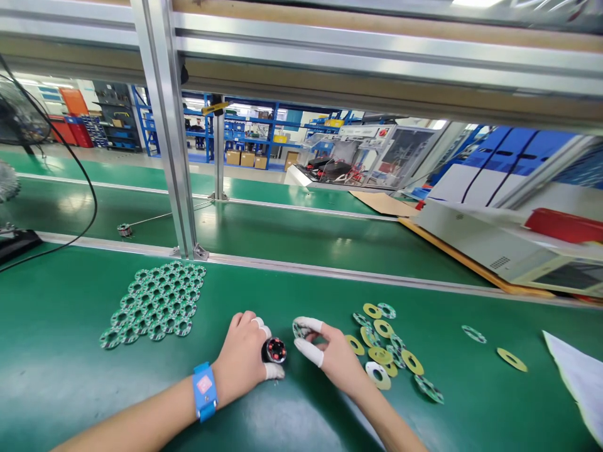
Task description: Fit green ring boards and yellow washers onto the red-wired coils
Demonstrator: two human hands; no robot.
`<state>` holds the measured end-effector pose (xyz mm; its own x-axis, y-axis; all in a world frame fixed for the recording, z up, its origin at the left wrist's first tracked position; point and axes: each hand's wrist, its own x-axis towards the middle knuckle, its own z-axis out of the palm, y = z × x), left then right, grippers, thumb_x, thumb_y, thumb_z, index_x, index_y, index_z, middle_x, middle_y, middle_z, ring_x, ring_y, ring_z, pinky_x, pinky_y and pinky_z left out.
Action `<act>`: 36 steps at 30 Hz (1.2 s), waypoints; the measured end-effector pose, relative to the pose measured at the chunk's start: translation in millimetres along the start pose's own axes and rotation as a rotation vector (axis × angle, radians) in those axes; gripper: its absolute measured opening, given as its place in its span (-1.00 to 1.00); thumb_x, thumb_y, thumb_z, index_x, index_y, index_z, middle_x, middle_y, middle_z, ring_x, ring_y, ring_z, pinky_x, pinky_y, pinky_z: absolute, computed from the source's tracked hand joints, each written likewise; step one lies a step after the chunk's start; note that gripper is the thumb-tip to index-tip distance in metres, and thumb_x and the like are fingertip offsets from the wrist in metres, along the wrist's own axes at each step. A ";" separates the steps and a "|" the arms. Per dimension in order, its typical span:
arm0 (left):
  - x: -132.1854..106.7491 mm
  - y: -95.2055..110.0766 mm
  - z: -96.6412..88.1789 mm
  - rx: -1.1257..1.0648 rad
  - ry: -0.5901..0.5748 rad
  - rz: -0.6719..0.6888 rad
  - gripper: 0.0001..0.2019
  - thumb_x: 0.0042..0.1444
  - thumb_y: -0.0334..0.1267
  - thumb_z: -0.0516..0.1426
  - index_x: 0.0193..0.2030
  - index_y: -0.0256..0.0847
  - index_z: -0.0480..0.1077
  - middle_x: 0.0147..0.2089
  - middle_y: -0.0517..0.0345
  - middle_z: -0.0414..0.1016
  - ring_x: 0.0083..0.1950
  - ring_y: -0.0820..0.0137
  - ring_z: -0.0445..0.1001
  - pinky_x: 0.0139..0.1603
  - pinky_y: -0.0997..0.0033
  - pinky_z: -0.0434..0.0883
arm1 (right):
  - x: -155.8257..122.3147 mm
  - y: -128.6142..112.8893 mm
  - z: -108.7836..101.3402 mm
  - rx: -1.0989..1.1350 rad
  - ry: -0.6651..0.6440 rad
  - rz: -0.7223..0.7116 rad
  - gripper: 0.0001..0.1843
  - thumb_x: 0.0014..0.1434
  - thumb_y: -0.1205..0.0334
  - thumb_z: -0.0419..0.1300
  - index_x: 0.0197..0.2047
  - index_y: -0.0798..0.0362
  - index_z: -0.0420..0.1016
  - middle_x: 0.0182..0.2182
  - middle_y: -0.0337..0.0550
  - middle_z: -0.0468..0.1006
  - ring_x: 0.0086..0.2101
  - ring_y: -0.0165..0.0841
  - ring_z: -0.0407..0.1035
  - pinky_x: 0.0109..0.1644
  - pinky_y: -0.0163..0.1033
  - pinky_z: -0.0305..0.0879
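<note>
My left hand [244, 351], with a blue wrist strap [205, 390] and white finger cots, is closed around a small black cylinder [275, 350] whose round end shows reddish spots. Just right of it, my right hand [325, 348] pinches a green ring-shaped circuit board [299, 329] between thumb and finger, both in white cots. The ring and the cylinder are apart. Beyond my right hand lies a loose scatter of green ring boards [428, 389] and yellow rings [383, 328]. On the left, many ring boards [160, 301] lie flat in neat rows.
An aluminium post [169, 125] rises from the bench's back rail [330, 272]. A black cable [89, 182] hangs at the left. White paper [577, 383] lies at the right edge, and a light-coloured machine housing [485, 238] stands behind it. A small wound part [124, 230] sits beyond the rail.
</note>
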<state>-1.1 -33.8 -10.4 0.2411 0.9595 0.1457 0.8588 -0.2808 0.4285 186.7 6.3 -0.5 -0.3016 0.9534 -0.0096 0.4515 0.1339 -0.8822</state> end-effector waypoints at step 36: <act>-1.8 -0.3 9.4 -0.050 -0.017 -0.005 -0.73 0.05 -0.03 0.15 -0.38 -0.23 0.36 -0.29 0.08 0.42 -0.17 0.26 0.29 -0.16 0.25 0.17 | -15.1 -8.4 25.7 -0.294 -0.068 -0.385 -0.71 0.08 0.29 0.18 -0.08 0.08 0.49 -0.17 0.02 0.55 -0.16 -0.20 0.43 -0.07 -0.11 0.41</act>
<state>2.4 -35.3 -19.2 0.2447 0.9611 0.1283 0.8366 -0.2762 0.4732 165.9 -16.1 -5.0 -0.5430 0.8011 0.2519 0.5115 0.5534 -0.6574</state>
